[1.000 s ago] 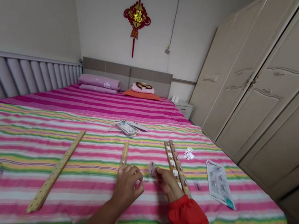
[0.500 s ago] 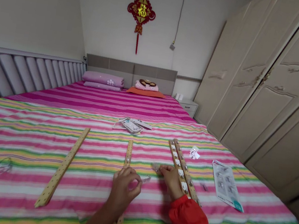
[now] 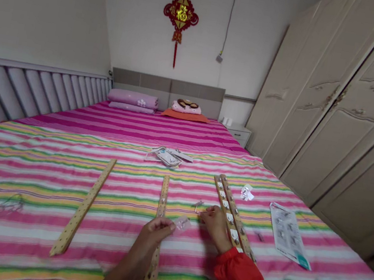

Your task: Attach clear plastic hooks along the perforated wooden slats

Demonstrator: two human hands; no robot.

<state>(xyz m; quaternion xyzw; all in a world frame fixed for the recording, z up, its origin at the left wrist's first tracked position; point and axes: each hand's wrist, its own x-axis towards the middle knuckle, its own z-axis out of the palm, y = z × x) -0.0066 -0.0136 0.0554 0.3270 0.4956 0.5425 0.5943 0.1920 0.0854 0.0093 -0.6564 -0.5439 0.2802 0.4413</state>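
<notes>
Evidently both hands are occupied, one small thing in each. The left hand (image 3: 151, 236) pinches one transparent piece (image 3: 182, 223) between thumb and forefinger, above the bed and just right of the middle strip (image 3: 165, 187); whether the hand touches that strip cannot be told. The right hand (image 3: 214, 226) grips one thin, bent metal piece (image 3: 198, 207) by its fingertips, beside the paired strips.

Four wooden strips lie on the striped cloth: the left strip (image 3: 84, 206), well apart from the rest; the middle one, partly hidden by the left hand and forearm; and two side by side at the right. Of that pair, the inner strip (image 3: 227, 211) bears at least five white pieces — the sleeve hides its near end — while the outer strip (image 3: 239, 226) carries several metal fittings, too small to count surely. One metal fitting shows on the middle strip.

Around them are one flat packet (image 3: 289, 237) at far right, one small white cluster (image 3: 246, 193) and one heap of packaging (image 3: 168, 157) farther up the bed.
</notes>
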